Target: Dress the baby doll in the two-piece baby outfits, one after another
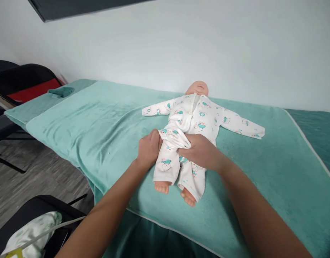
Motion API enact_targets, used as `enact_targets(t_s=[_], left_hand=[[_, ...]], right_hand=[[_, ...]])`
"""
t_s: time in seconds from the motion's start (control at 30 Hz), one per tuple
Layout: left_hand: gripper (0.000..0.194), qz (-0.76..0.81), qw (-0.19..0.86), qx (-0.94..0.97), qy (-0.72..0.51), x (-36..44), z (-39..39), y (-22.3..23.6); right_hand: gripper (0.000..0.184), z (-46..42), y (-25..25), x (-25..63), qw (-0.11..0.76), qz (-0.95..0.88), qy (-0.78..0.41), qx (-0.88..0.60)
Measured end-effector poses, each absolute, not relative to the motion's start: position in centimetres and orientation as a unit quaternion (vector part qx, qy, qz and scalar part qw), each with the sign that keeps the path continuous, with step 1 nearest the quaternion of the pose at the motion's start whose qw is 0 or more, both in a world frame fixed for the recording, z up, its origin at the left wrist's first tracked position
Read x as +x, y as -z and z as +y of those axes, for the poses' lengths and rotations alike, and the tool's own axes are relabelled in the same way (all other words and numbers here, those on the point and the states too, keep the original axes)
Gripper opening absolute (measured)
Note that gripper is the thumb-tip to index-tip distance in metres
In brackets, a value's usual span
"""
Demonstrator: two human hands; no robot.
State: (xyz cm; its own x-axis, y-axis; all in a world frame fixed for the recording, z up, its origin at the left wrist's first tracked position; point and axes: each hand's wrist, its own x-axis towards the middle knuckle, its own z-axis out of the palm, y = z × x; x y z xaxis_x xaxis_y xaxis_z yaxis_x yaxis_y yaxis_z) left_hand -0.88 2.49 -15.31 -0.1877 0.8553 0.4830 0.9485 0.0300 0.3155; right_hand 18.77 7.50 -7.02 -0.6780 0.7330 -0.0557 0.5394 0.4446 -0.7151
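Note:
A baby doll (196,87) lies on its back, head towards the wall and feet towards me. It wears a white printed long-sleeved top (208,116) with both sleeves spread out, and matching baby pants (166,163). My left hand (149,147) is closed on the bunched upper edge of the pants at one side. On the other side, my right hand (201,149) pinches the waistband near the middle, its folded edge showing by the fingers. Bare toes stick out of both pant legs. The doll's hands are hidden by the sleeves.
The doll lies on a green velvety cover (100,118) over a bed-like table against a white wall (143,46). Black chairs (25,80) stand to the left. At lower left, a white patterned cloth (33,233) rests on a black chair (44,204). A dark panel (73,9) hangs above.

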Motion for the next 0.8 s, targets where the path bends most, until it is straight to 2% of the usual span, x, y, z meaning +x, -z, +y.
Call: enact_targets(t_s=[0.13, 0.33, 0.57, 0.7, 0.8], left_hand=[[0.021, -0.721, 0.081, -0.622, 0.294, -1.0, 2.9, 15.3], [0.03, -0.707, 0.035, -0.628, 0.323, -0.9, 1.5, 15.3], [0.038, -0.703, -0.141, -0.589, 0.373, -0.7, -0.3, 14.8], [0.033, -0.665, -0.252, -0.57, 0.412, -1.2, -1.4, 14.8], [0.029, -0.643, -0.294, -0.564, 0.427, -1.6, -2.0, 15.0]], right_hand=[[0.011, 7.4, 6.8, 18.8, 0.145, -0.831, -0.386, -0.372], [0.012, 7.3, 6.8, 18.8, 0.151, -0.816, -0.412, -0.377], [0.012, 7.2, 6.8, 18.8, 0.168, -0.801, -0.433, -0.378], [0.013, 7.2, 6.9, 18.8, 0.178, -0.794, -0.441, -0.379], [0.012, 7.2, 7.0, 18.7, 0.181, -0.797, -0.437, -0.375]])
